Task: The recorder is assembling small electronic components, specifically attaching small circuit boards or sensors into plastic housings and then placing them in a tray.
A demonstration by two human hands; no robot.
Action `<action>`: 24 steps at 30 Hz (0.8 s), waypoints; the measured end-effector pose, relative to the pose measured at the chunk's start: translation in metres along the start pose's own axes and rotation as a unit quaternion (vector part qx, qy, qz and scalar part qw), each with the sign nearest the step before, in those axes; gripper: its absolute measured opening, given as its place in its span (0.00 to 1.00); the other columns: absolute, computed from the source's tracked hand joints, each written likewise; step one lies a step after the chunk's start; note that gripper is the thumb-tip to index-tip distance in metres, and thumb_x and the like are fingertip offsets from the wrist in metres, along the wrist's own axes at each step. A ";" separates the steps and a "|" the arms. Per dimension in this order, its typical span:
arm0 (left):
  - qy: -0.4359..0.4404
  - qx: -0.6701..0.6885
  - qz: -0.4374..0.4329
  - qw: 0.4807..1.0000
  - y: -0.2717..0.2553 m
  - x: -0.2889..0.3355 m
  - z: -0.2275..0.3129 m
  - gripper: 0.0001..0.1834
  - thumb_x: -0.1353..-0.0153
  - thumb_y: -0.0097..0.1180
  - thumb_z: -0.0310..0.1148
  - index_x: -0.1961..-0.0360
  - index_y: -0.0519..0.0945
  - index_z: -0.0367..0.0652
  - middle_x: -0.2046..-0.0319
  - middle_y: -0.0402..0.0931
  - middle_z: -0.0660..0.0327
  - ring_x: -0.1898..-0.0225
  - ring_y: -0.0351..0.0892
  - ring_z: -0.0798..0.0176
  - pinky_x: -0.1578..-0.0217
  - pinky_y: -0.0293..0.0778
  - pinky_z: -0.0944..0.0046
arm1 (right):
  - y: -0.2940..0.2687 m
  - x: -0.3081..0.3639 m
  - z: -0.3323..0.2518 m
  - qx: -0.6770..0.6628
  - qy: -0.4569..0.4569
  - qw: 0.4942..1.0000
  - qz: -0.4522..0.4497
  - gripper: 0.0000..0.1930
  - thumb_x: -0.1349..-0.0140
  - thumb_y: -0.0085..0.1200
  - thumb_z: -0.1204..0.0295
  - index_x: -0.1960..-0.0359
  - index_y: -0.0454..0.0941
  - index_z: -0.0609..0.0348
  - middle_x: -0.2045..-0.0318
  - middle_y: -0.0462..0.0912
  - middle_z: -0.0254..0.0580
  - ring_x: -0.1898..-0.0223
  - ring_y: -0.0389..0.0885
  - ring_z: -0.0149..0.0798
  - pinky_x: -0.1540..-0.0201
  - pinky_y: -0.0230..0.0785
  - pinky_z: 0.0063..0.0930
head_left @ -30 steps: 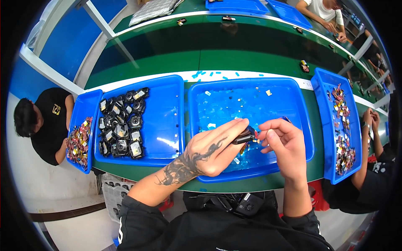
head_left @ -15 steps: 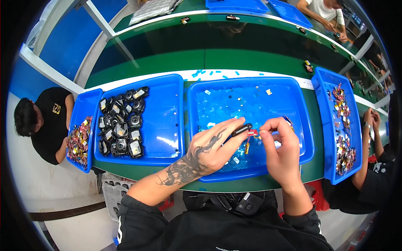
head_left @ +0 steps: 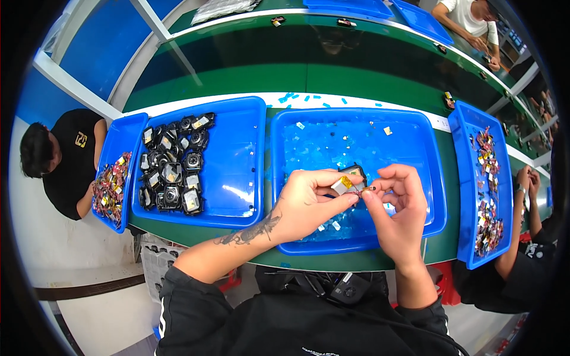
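Above the middle blue tray (head_left: 439, 172), my left hand (head_left: 309, 199) grips a small black device housing (head_left: 354, 170), its open side showing. A silver battery with yellow tape (head_left: 343, 184) sits against the housing by my left fingertips. Thin reddish wires run from it toward my right hand (head_left: 396, 207). My right thumb and forefinger pinch a small dark-tipped part (head_left: 369, 188) on those wires; its exact kind is too small to make out. Both hands are closed, with their fingertips nearly meeting. Blue film scraps (head_left: 309, 148) lie over the tray floor beneath.
At left, a blue tray (head_left: 237, 160) holds several black housings (head_left: 169, 172). Trays with wired small parts stand at far left (head_left: 113, 193) and right (head_left: 488, 196). A green conveyor (head_left: 249, 77) runs beyond, carrying scattered devices. Co-workers sit at both sides and across.
My left hand has turned over, so the housing's open side and battery now show. My right hand has stayed close by, still pinching. The view has shifted slightly.
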State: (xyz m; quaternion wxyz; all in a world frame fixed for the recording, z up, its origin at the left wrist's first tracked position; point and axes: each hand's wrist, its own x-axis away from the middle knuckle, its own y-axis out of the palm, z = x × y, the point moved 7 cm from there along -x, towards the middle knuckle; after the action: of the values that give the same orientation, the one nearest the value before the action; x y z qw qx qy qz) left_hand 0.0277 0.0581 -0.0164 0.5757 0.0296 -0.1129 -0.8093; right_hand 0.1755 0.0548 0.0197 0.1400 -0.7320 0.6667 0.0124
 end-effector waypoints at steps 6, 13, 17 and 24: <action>0.021 0.008 0.006 1.000 0.004 0.002 0.002 0.20 0.38 0.58 0.22 0.43 0.76 0.33 0.50 0.79 0.53 0.53 0.79 0.69 0.52 0.77 0.70 | -0.002 0.002 0.004 0.017 -0.029 0.999 0.031 0.18 0.45 0.61 0.85 0.54 0.69 0.64 0.68 0.77 0.38 0.67 0.76 0.25 0.66 0.70 0.17; 0.104 -0.027 0.028 0.994 0.001 0.004 0.017 0.26 0.38 0.54 0.19 0.37 0.71 0.40 0.51 0.78 0.53 0.54 0.79 0.69 0.55 0.77 0.70 | 0.007 -0.006 -0.011 0.179 -0.086 0.979 0.047 0.20 0.45 0.60 0.85 0.51 0.70 0.65 0.65 0.76 0.41 0.65 0.77 0.30 0.65 0.72 0.20; 0.065 -0.028 0.077 0.995 -0.009 0.012 0.011 0.28 0.38 0.55 0.18 0.37 0.67 0.40 0.53 0.78 0.53 0.52 0.78 0.69 0.57 0.76 0.72 | 0.028 -0.009 -0.001 0.092 -0.053 0.994 -0.018 0.22 0.44 0.58 0.86 0.47 0.70 0.65 0.65 0.75 0.42 0.64 0.76 0.31 0.64 0.74 0.23; 0.249 -0.514 0.151 0.807 -0.035 0.039 0.075 0.27 0.42 0.61 0.28 0.41 0.69 0.44 0.50 0.76 0.50 0.60 0.82 0.52 0.61 0.80 0.58 | -0.002 -0.114 0.007 0.175 -0.046 0.978 -0.106 0.20 0.41 0.51 0.83 0.46 0.67 0.62 0.77 0.81 0.38 0.73 0.79 0.27 0.65 0.68 0.19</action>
State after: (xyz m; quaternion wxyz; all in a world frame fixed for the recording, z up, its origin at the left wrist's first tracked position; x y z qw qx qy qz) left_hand -0.0311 0.0438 0.0517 0.6300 -0.0875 0.4642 -0.6165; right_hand 0.1662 0.1671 0.0364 0.2968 -0.7613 0.5701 -0.0855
